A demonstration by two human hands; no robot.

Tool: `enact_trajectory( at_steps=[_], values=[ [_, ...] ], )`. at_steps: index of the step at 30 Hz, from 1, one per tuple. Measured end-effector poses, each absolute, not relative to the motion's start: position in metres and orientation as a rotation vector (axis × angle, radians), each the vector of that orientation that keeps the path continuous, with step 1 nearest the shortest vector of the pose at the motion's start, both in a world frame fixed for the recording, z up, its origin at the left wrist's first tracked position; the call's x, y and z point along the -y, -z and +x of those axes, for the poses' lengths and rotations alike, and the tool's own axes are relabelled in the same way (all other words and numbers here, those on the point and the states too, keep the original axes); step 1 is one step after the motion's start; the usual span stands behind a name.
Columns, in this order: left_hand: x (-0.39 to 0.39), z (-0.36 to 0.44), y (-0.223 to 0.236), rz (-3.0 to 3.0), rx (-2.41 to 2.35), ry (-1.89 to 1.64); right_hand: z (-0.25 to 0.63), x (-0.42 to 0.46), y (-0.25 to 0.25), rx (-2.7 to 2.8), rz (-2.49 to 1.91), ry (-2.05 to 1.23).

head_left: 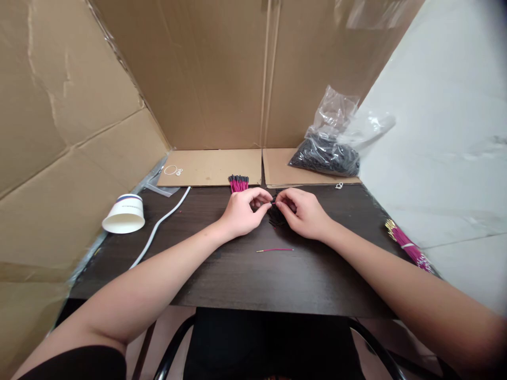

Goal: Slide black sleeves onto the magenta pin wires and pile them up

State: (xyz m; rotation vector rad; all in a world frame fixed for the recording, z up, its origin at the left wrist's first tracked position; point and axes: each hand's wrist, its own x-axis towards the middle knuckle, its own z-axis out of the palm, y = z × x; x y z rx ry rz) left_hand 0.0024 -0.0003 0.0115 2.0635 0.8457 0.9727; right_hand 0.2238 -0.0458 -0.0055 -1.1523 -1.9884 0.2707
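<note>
My left hand and my right hand meet at the middle of the dark table, fingertips pinched together on a thin pink wire. A small heap of black caps lies under and between the hands. Just behind the left hand stands a bundle of pink wires with black caps. A single pink wire lies loose on the table in front of the hands. What the right fingers hold besides the wire is hidden.
A clear bag of black caps sits at the back right. A white paper cup lies tipped at the left beside a white cable. More pink wires lie at the right edge. Cardboard walls enclose the back and left.
</note>
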Motion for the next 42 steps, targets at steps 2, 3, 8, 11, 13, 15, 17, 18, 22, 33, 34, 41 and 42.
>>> enact_trajectory(
  at_steps=[2, 3, 8, 11, 13, 15, 17, 18, 22, 33, 34, 41, 42],
  values=[
    [0.0, 0.002, -0.011, 2.066, -0.849, -0.975, 0.224, 0.046, 0.006, 1.998, -1.154, -0.268],
    [0.0, 0.002, -0.01, 2.061, -0.851, -0.98, 0.224, 0.046, 0.006, 2.002, -1.153, -0.272],
    [-0.002, 0.002, -0.01, 1.987, -0.875, -1.007, 0.222, 0.047, 0.003, 1.955, -1.14, -0.276],
    [-0.002, 0.002, -0.01, 1.93, -0.883, -1.016, 0.22, 0.05, -0.002, 1.844, -1.154, -0.237],
    [-0.001, 0.002, -0.011, 1.9, -0.876, -1.011, 0.219, 0.052, -0.005, 1.781, -1.155, -0.247],
    [0.0, 0.002, -0.011, 1.899, -0.87, -0.988, 0.217, 0.054, -0.006, 1.731, -1.151, -0.307],
    [0.001, 0.002, -0.012, 1.933, -0.868, -0.946, 0.214, 0.055, -0.004, 1.683, -1.15, -0.412],
    [0.002, 0.002, -0.012, 1.955, -0.866, -0.923, 0.212, 0.056, -0.003, 1.659, -1.151, -0.474],
    [0.003, 0.002, -0.013, 1.986, -0.856, -0.855, 0.208, 0.055, 0.001, 1.542, -1.126, -0.697],
    [0.004, 0.002, -0.016, 1.97, -0.894, -0.854, 0.209, 0.049, 0.004, 1.48, -1.091, -0.858],
    [0.002, 0.001, -0.016, 1.988, -0.942, -0.901, 0.21, 0.049, 0.005, 1.518, -1.12, -0.792],
    [-0.028, -0.017, -0.026, 2.105, -1.504, -0.972, 0.215, 0.057, -0.004, 2.1, -1.019, -0.316],
    [-0.032, -0.019, -0.027, 2.122, -1.569, -0.959, 0.215, 0.058, -0.007, 2.152, -0.998, -0.346]
  ],
)
